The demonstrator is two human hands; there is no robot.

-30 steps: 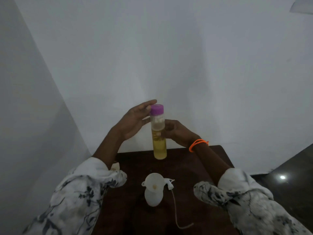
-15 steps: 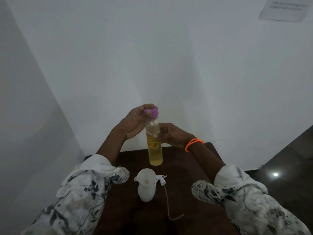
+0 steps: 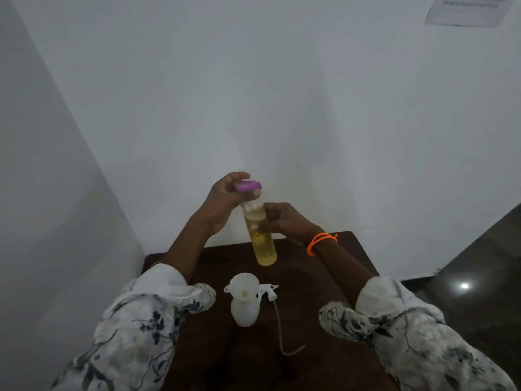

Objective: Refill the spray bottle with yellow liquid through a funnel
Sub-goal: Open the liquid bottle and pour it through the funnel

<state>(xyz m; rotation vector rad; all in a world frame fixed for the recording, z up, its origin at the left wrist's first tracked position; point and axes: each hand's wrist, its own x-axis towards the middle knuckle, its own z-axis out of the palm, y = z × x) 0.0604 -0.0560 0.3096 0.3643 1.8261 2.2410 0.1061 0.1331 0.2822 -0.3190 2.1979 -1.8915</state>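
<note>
Head view: right hand (image 3: pixel 284 221) wrapped around a clear bottle of yellow liquid (image 3: pixel 260 235), held upright above the far edge of the dark table (image 3: pixel 324 280), long axis near vertical. Left hand (image 3: pixel 225 201) pinching the purple cap (image 3: pixel 248 186), now lifted clear of the neck and tilted. Below and nearer the body, white spray bottle (image 3: pixel 244 309) standing with funnel (image 3: pixel 244 286) seated in its mouth, spray head (image 3: pixel 267 290) lying just beside. Half a second ago, cap still seated on the bottle; now off. Pouring likely next, downward and toward the body.
</note>
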